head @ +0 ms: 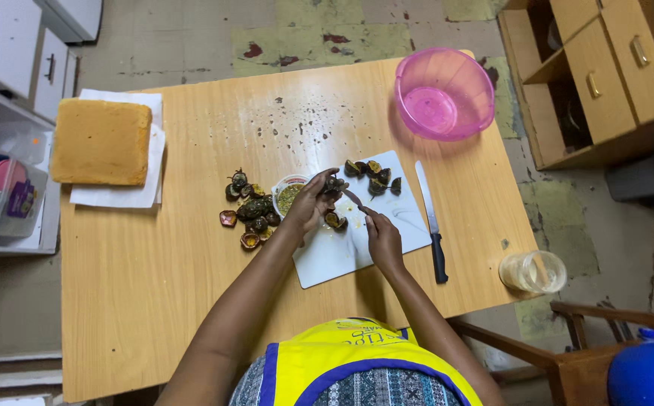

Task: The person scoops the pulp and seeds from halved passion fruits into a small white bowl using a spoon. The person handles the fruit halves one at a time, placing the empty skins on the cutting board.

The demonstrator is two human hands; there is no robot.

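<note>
1. Two bare hands work over a white plastic cutting board point(342, 256) on a smooth wooden table point(191, 301).
2. Left hand point(308, 204) is clamped around a dark, wrinkled passion fruit half point(333, 183), held above the board's top edge.
3. Right hand point(382, 239) is closed on a thin metal spoon point(353, 198) whose tip reaches the fruit.
4. Empty round shells point(252, 210) lie in a pile beside a small bowl of greenish pulp point(288, 197).
5. One black-handled knife point(432, 222) lies just beside the board, near a pink translucent bowl point(444, 93).
</note>
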